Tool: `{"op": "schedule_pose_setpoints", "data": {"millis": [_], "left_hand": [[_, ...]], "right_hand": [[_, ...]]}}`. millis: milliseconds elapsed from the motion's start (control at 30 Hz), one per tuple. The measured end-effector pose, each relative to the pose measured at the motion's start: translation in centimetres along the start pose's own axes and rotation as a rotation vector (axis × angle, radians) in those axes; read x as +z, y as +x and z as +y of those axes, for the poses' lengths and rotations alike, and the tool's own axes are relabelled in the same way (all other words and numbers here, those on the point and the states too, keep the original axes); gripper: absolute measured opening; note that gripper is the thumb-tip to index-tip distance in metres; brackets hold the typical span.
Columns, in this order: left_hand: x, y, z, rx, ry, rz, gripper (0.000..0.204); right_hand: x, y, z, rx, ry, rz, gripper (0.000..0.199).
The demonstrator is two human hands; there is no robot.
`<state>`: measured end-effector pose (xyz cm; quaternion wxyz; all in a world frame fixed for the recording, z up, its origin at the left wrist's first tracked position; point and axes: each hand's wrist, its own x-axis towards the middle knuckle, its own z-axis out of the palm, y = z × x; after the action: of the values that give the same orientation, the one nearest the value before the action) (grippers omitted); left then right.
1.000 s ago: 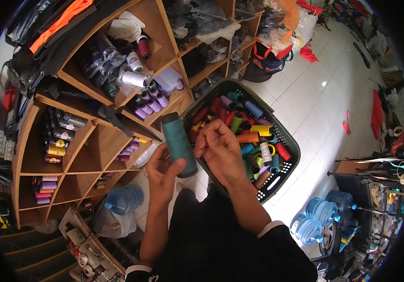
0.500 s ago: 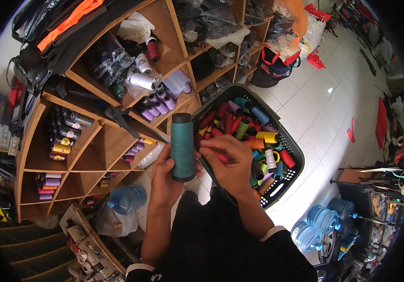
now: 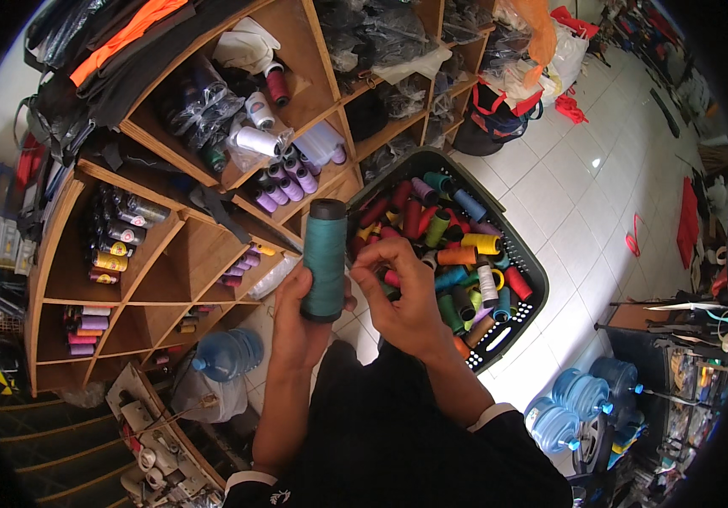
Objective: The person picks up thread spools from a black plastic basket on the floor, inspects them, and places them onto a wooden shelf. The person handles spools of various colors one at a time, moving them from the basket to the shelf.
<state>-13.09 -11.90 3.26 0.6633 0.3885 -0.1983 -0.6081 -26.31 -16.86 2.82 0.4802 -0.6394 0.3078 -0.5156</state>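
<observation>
A large teal thread spool (image 3: 326,261) with black ends stands nearly upright in my left hand (image 3: 298,320), whose fingers wrap round its lower part. Just to its right is my right hand (image 3: 399,292), thumb and forefinger pinched close to the spool's side. Whatever lies in that pinch is too fine to make out; it could be a thread end. Behind and to the right of this hand, a dark perforated plastic basket (image 3: 526,254) holds many thread spools in red, green, blue, orange and yellow.
Wooden cubby shelves (image 3: 237,193) rise at the left with purple, white and dark spools. A blue water bottle (image 3: 228,356) sits below them, and several more bottles (image 3: 582,394) stand at the lower right. Bags (image 3: 508,106) lie beyond the basket on the tiled floor (image 3: 584,203).
My right hand has moved slightly left and down, with its fingers curled more. The spool in my left hand has tilted and shifted a little.
</observation>
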Motion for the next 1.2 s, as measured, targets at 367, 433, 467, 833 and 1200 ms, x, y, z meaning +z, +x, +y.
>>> {"op": "schedule_pose_setpoints", "data": {"millis": [367, 433, 467, 833, 1200], "left_hand": [[-0.1, -0.9, 0.3, -0.028, 0.049, 0.001, 0.045], [-0.3, -1.1, 0.3, -0.056, 0.029, 0.018, 0.045], [-0.5, -1.2, 0.3, -0.067, 0.020, 0.011, 0.045], [-2.1, -0.9, 0.9, -0.055, -0.137, -0.098, 0.044], [-0.1, -1.3, 1.6, 0.000, -0.221, 0.098, 0.044]], "right_hand": [[-0.2, -0.3, -0.6, 0.084, 0.146, -0.089, 0.023], [0.0, -0.3, -0.6, 0.098, 0.164, -0.105, 0.024], [0.1, -0.3, -0.6, 0.122, 0.211, -0.107, 0.025], [-0.1, -1.0, 0.3, 0.249, 0.252, -0.034, 0.024], [1.7, -1.8, -1.2, -0.124, -0.232, -0.173, 0.046]]}}
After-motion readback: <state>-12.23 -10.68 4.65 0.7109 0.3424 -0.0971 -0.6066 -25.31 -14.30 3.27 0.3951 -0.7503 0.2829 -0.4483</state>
